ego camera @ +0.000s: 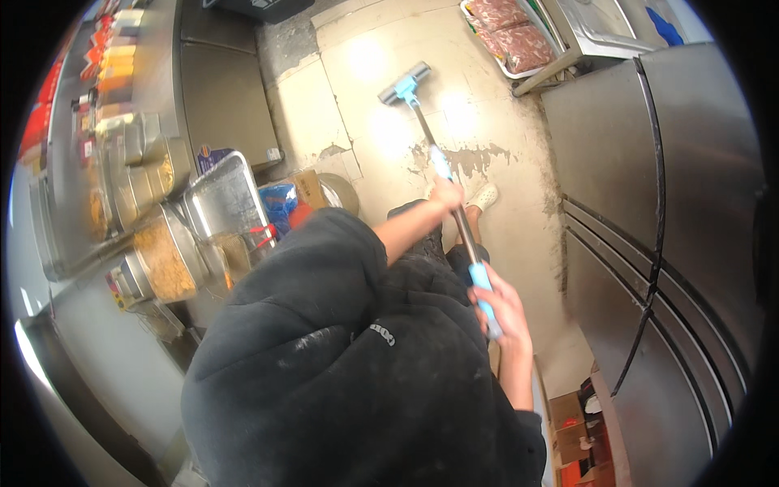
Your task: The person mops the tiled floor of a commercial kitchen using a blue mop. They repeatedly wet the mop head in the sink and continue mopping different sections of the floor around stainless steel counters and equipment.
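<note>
A sponge mop [406, 85] with a grey head, a light blue joint and a metal pole lies with its head against the tiled floor [304, 109]. My left hand [447, 193] is closed around the middle of the pole, just below a blue and white sleeve. Lower on the pole, near its end, my right hand [502, 304] grips the light blue handle. The pole slants from my body up and slightly left. Dark wet-looking or worn patches mark the floor beside the pole, in front of my light-coloured clogs [482, 198].
Packs of raw meat in a white tray [517, 75] stand at the upper right, beside a steel refrigerator [602, 152]. A steel counter with food pans [173, 255], a metal tray [225, 195] and a cardboard box [309, 187] are at left. More cartons [569, 420] are at lower right.
</note>
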The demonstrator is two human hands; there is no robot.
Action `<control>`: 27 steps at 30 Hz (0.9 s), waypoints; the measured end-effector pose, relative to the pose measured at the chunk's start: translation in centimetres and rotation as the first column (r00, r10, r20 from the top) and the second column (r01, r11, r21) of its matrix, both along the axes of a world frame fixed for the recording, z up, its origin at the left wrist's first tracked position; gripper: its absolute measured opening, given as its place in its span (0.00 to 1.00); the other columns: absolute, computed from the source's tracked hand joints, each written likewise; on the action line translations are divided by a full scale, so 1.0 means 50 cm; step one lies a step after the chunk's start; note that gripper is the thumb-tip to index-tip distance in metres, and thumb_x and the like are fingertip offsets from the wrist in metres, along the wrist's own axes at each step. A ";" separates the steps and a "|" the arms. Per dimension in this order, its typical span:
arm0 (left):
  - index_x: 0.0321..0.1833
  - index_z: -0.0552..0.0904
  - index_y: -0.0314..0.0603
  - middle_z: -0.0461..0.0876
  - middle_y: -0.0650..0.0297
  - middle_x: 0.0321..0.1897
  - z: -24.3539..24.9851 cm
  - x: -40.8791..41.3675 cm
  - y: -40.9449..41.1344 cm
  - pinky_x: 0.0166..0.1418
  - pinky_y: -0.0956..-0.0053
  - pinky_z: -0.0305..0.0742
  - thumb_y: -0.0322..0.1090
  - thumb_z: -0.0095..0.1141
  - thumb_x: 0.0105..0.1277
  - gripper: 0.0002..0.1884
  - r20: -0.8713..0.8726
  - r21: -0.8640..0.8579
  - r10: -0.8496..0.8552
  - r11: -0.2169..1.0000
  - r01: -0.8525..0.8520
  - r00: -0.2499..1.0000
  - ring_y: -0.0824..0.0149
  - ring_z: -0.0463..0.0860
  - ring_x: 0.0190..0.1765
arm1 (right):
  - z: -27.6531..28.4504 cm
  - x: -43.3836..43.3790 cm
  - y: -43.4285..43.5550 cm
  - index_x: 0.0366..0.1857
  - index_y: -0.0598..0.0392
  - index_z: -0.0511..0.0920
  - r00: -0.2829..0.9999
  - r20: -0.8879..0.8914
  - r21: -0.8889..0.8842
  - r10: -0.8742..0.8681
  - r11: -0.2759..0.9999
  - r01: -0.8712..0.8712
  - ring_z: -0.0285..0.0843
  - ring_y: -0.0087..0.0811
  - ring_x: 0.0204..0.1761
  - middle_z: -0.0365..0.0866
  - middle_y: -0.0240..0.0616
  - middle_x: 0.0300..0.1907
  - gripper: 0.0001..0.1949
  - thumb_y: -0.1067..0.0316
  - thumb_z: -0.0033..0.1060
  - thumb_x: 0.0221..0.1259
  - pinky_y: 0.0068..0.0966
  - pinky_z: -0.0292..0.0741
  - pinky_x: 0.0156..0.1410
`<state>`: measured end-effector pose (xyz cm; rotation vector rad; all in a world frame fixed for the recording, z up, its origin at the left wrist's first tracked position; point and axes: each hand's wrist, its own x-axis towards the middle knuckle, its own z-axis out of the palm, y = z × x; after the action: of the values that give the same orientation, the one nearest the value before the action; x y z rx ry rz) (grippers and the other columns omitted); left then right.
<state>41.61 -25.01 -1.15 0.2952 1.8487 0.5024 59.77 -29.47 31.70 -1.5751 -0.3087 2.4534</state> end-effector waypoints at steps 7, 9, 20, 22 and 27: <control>0.28 0.79 0.30 0.82 0.50 0.23 -0.063 -0.279 0.141 0.22 0.58 0.78 0.34 0.50 0.67 0.14 0.053 -0.020 0.141 0.990 -0.141 0.989 0.54 0.84 0.22 | -0.205 -0.208 0.113 0.62 0.51 0.71 0.960 -0.237 -0.186 -0.147 0.977 0.103 0.66 0.20 0.18 0.75 0.33 0.32 0.19 0.72 0.57 0.68 0.18 0.64 0.19; 0.28 0.80 0.28 0.83 0.48 0.25 -0.092 -0.268 0.129 0.23 0.56 0.78 0.34 0.48 0.68 0.15 0.009 -0.070 0.017 0.997 -0.016 1.000 0.51 0.85 0.23 | -0.222 -0.192 0.093 0.62 0.50 0.70 0.963 -0.215 -0.258 -0.165 0.960 0.107 0.65 0.19 0.19 0.74 0.33 0.33 0.19 0.72 0.56 0.69 0.17 0.62 0.19; 0.41 0.83 0.30 0.88 0.49 0.36 -0.051 0.425 -0.149 0.39 0.53 0.85 0.36 0.50 0.67 0.14 0.073 0.046 -0.775 0.631 0.774 0.628 0.54 0.90 0.31 | -0.028 0.426 -0.053 0.74 0.55 0.64 0.992 0.126 -0.286 0.018 0.958 0.019 0.65 0.17 0.17 0.80 0.36 0.34 0.30 0.75 0.59 0.66 0.12 0.62 0.20; 0.46 0.78 0.23 0.87 0.47 0.39 0.000 0.560 -0.163 0.37 0.63 0.88 0.37 0.48 0.71 0.17 0.406 -0.197 -0.269 0.908 0.371 0.873 0.56 0.89 0.28 | -0.032 0.560 -0.083 0.72 0.57 0.68 0.975 0.208 -0.241 0.084 0.970 -0.032 0.68 0.15 0.20 0.81 0.31 0.35 0.29 0.77 0.60 0.65 0.12 0.64 0.22; 0.46 0.72 0.32 0.85 0.53 0.33 0.168 0.665 -0.156 0.30 0.60 0.83 0.33 0.59 0.62 0.15 0.199 -0.437 0.179 0.896 -0.076 0.964 0.57 0.88 0.32 | 0.017 0.687 -0.083 0.72 0.57 0.69 0.956 0.130 -0.119 0.261 0.962 -0.247 0.72 0.13 0.23 0.79 0.23 0.33 0.30 0.78 0.60 0.63 0.13 0.67 0.26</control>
<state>74.86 -32.82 7.24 -0.1792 1.6981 0.1979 94.11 -33.62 32.54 -1.8678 -0.4425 2.5833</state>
